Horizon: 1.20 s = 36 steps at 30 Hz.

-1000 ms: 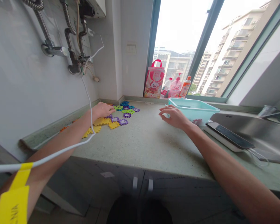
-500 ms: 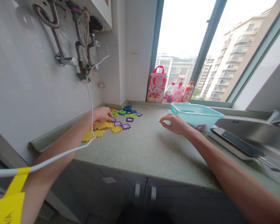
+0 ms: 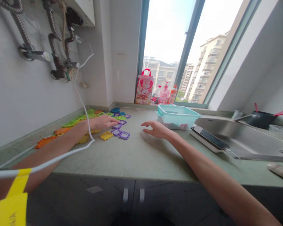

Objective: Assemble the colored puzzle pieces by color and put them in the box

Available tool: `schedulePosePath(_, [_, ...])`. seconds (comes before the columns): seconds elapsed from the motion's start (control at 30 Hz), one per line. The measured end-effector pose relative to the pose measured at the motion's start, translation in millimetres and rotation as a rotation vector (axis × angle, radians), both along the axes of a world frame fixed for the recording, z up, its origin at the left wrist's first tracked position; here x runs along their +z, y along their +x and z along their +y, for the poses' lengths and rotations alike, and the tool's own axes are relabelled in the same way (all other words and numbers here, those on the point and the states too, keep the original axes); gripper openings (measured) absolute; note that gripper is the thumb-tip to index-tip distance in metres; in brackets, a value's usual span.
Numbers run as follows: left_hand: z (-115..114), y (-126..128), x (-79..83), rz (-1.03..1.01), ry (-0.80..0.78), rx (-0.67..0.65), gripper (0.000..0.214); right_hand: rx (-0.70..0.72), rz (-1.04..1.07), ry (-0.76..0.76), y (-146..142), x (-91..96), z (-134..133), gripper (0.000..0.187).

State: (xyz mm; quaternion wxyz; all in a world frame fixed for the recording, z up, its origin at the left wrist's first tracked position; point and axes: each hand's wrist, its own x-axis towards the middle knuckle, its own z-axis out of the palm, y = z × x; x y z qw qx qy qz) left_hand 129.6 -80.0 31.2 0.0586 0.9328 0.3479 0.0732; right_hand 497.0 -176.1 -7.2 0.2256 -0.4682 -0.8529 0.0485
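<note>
My left hand (image 3: 103,122) reaches over the toothed, puzzle-like pieces, its index finger stretched out to a purple piece (image 3: 122,122). Nothing shows in its grasp; the undersides of the fingers are hidden. Closer to me lie more purple pieces (image 3: 124,135) with pale printed squares and a yellow piece (image 3: 106,135). Green pieces (image 3: 77,121), orange pieces (image 3: 46,142) and blue pieces (image 3: 115,110) spread along the wall, partly covered by my forearm. My right hand (image 3: 154,128) hovers above the counter, thumb and fingers apart, just left of a turquoise tub (image 3: 179,114) with dark reddish pieces inside.
A white cable (image 3: 61,158) with a yellow tag crosses my left forearm. Right of the tub, a phone (image 3: 209,137) lies on a white block beside the steel sink (image 3: 254,141). A pink bag (image 3: 144,89) and bottles (image 3: 164,94) stand at the window.
The view has turned right, showing more of the sink. My left hand has gone from pinched over the pieces to a stretched index finger. My right hand stays near the tub.
</note>
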Motion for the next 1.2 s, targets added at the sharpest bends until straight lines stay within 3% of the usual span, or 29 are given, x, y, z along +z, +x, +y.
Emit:
schedulePosePath(0.07, [3.4,-16.1,14.4,-0.078,0.096,0.112,0.049,0.032,0.046,-0.009,-7.4,-7.2,-1.4,0.044])
schedulePosePath(0.17, [7.4,-59.5,39.3,-0.189,0.313,0.413,0.043,0.108,0.056,-0.046,-22.3,-20.4,-1.7,0.066])
schedulePosePath(0.27, [-13.4,-105.6,46.1,-0.345,0.349,0.65,0.044,0.12,-0.004,-0.113,-34.4,-30.6,0.6,0.082])
schedulePosePath(0.33, [-42.0,-130.1,32.0,-0.318,0.338,0.703,0.044,0.104,-0.017,-0.115,-37.4,-34.5,4.0,0.085])
schedulePosePath(0.4, [-73.0,-148.3,5.4,-0.222,0.325,0.746,0.047,0.096,-0.01,-0.098,-37.0,-36.5,7.6,0.084])
schedulePosePath(0.47, [-96.6,-160.2,-24.9,-0.101,0.183,0.68,0.057,0.105,-0.012,-0.083,-35.6,-37.0,9.9,0.083])
schedulePosePath(0.57, [-107.7,-166.8,-56.0,-0.014,0.171,0.529,0.075,0.123,-0.028,-0.077,-35.0,-35.7,9.8,0.082])
schedulePosePath(0.67, [-93.6,-164.5,-58.7,0.052,0.145,0.49,0.079,0.134,-0.031,-0.079,-36.3,-33.6,7.7,0.081])
schedulePosePath(0.8, [-54.1,-147.3,-31.0,0.088,0.109,0.505,0.077,0.135,-0.013,-0.084,-37.3,-32.2,5.5,0.077])
schedulePosePath(0.97, [12.6,-74.7,2.9,0.034,0.262,0.447,0.067,0.13,-0.033,-0.089,-35.8,-29.3,3.4,0.076])
schedulePosePath(1.1, [59.4,-28.1,-0.2,0.219,0.179,0.531,0.069,0.137,-0.055,-0.109,-33.0,-25.5,0.4,0.077])
schedulePosePath(1.2, [75.0,-37.6,-11.3,0.262,0.182,0.654,0.069,0.145,-0.043,-0.093,-32.6,-25.4,0.0,0.074])
